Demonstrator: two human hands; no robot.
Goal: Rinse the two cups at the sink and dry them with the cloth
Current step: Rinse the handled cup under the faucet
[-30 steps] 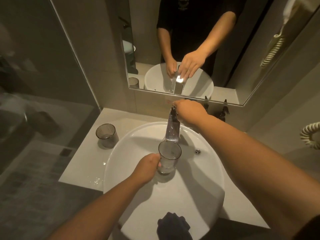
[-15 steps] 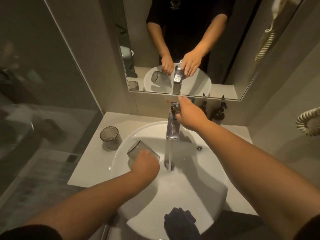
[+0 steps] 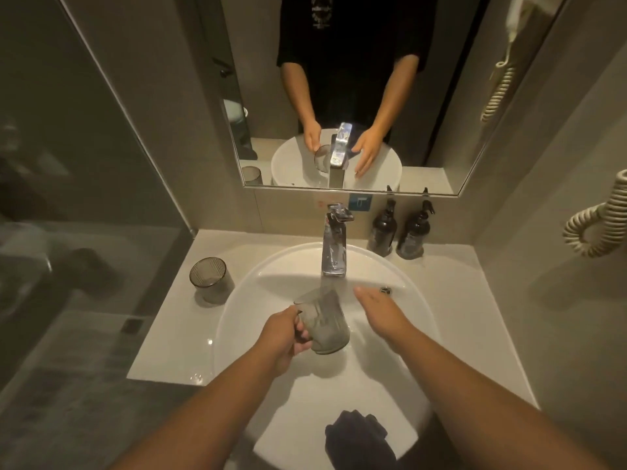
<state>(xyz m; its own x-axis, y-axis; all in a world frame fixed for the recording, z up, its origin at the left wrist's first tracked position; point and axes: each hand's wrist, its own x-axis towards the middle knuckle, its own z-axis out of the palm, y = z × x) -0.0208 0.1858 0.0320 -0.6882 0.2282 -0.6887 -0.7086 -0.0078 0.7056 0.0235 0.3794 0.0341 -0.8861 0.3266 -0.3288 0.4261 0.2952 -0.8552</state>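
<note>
My left hand (image 3: 283,337) grips a clear grey cup (image 3: 324,322) over the white basin (image 3: 237,317), tilted with its mouth toward the chrome tap (image 3: 334,245). Water runs from the spout onto the cup. To the right of the cup, my right hand (image 3: 381,308) hovers above the basin with straight fingers and holds nothing. A second ribbed grey cup (image 3: 211,279) stands upright on the counter left of the basin. On the basin's near rim lies a dark crumpled cloth (image 3: 358,437).
Two dark pump bottles (image 3: 398,230) stand at the back right of the counter (image 3: 163,334). A mirror (image 3: 441,113) hangs above the tap. A glass shower wall (image 3: 68,198) is on the left, and a coiled cord (image 3: 600,225) hangs at right.
My right hand left the tap handle and came down over the basin. My left hand moved the cup from the basin's left back under the running water.
</note>
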